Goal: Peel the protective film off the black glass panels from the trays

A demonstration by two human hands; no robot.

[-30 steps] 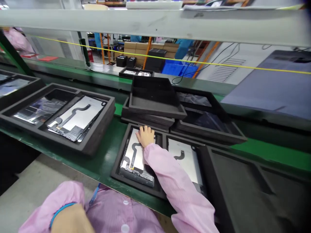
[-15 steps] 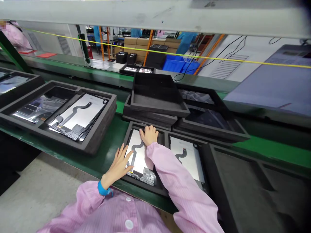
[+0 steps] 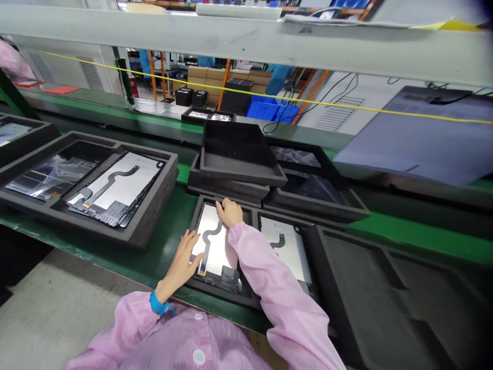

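A display panel [image 3: 215, 239] with a white back and a dark curved ribbon cable [image 3: 208, 236] lies in the left compartment of a black foam tray [image 3: 254, 211]. My right hand [image 3: 231, 213], fingers curled together, grips the panel at its far edge; the fingertips are partly hidden. My left hand [image 3: 181, 262] is open along the panel's left side, fingers stretched and thumb over the panel. In the right compartment lies a second white-backed panel [image 3: 287, 246], partly covered by my right sleeve.
To the left stands a foam tray [image 3: 171, 164] holding more panels. Stacked foam trays [image 3: 239, 177] rise just beyond my hands. At the right a foam tray [image 3: 358, 288] leans close to my right arm. A yellow cord [image 3: 246, 92] runs across behind the bench.
The view has shifted, so the bench sits slightly further left. My left hand's fingers have drawn back a little toward the panel's left edge. My right hand stays at the far edge.
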